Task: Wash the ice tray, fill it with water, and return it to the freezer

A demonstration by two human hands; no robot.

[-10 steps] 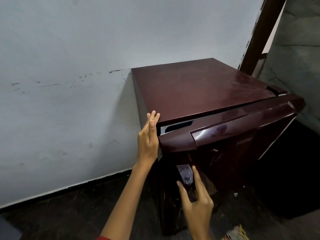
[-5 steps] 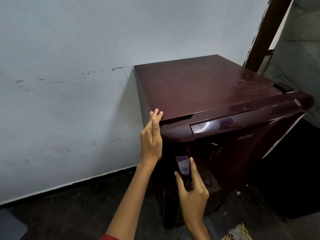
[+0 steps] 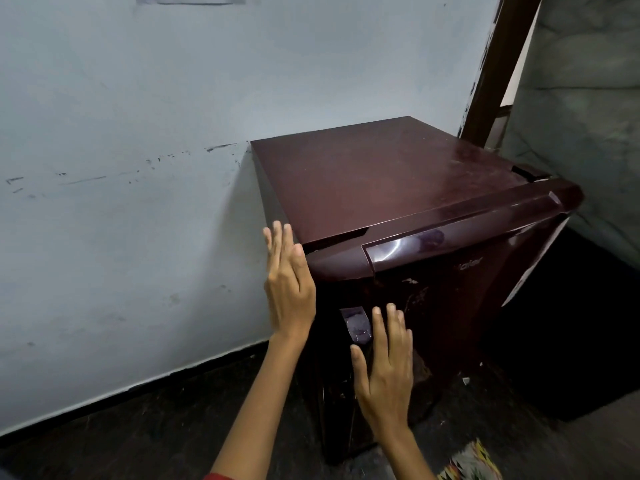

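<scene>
Left hand (image 3: pixel 289 282) and right hand (image 3: pixel 384 368) are held flat, gripping nothing. Unless the fridge door (image 3: pixel 467 296) is pressed home, cold may be lost.

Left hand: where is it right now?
In the head view the left hand sits left of centre, fingers straight, beside the top left corner of the fridge door, just above and left of the right hand.

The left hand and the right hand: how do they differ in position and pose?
The left hand is higher, at the upper left corner of the fridge door; the right hand is lower, before the door's front. The left hand's fingers lie close together; the right hand's thumb spreads out. Both are open and hold nothing.
</scene>
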